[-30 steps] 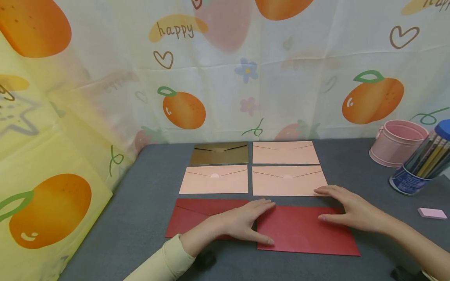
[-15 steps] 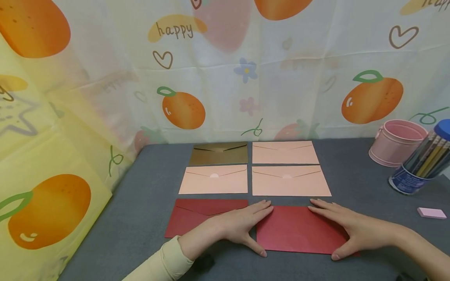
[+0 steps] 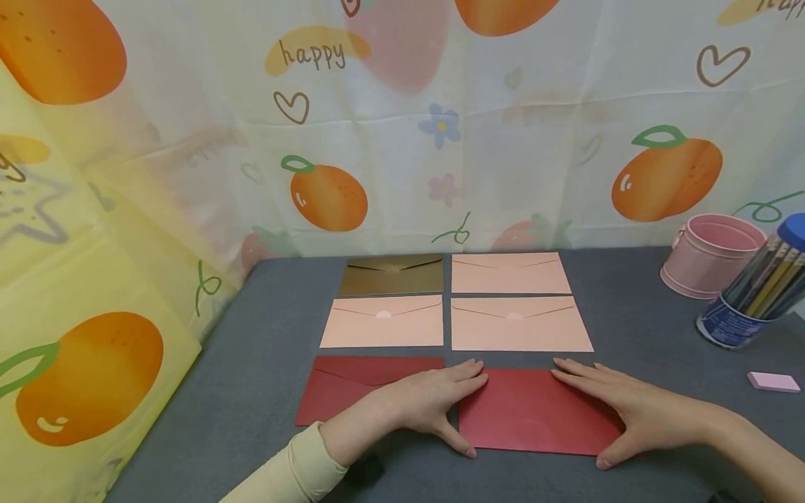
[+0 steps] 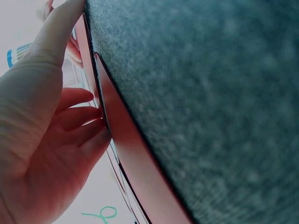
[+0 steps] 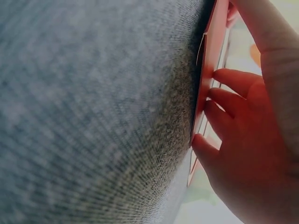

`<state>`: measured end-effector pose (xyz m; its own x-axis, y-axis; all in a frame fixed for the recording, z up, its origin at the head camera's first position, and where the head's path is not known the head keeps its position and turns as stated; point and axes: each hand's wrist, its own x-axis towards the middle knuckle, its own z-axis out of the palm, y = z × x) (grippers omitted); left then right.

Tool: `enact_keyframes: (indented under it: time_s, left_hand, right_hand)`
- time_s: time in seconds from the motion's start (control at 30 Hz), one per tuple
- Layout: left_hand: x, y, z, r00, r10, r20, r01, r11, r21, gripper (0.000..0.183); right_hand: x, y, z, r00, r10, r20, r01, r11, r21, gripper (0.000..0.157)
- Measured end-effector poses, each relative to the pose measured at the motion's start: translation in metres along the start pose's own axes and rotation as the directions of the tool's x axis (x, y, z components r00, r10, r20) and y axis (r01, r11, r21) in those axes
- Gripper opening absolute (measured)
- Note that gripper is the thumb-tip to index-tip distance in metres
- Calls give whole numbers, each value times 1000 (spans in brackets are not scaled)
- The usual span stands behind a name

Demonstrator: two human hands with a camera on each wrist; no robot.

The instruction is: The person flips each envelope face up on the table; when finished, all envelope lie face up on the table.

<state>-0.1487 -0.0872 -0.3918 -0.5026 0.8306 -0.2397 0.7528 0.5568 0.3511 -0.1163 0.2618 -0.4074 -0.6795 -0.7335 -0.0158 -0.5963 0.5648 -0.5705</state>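
A bright red envelope lies plain side up at the front right of the envelope group. My left hand spans its left edge, thumb at the near corner and fingertips at the far one. At the opposite end my right hand is spread the same way, hiding that edge. In the left wrist view, the fingers of the left hand look gently bent against the paper's side. The right wrist view has the right fingertips meeting the red edge. A darker red envelope with its flap showing sits partly beneath the left forearm.
Behind are a gold envelope and three pale pink ones, including a back one, in neat rows. At the right stand a pink bucket and a tin of pencils; a pink eraser lies nearer. A patterned cloth hangs behind.
My right hand has come nearer and spread along the red envelope's right edge, off the pale pink envelope's corner. The left thumb has shifted slightly left and nearer. The last half second is nearly still.
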Motion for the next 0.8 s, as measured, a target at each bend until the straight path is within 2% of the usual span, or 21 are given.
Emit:
enact_keyframes:
  time_s: [0.13,0.27,0.4,0.53,0.67,0.8]
  left_hand:
    - [0,-1,0,1000,1,-1,-1,1000,0,97]
    - [0,0,0,1000,-1,2,1,1000,20,93]
    - [-1,2,0,1000,6,4,-6,998,61,89]
    - [-2,3,-2,1000,22,-3,-22,995,94,82]
    - [-2,2,-4,999,38,-5,-37,995,96,75]
    - [-3,0,-7,997,74,-26,-72,995,73,67]
  right_hand:
    - [0,2,1,1000,-21,-13,22,999,27,97]
    - [1,1,1,1000,9,-8,-9,1000,27,94]
    - [1,-2,0,999,41,-12,-41,997,-60,93]
    - [1,-5,-2,999,36,-13,-37,987,-156,92]
    - [1,-8,-4,1000,24,-7,-25,983,-184,87]
    - [1,-8,-9,1000,5,-1,-5,986,-166,81]
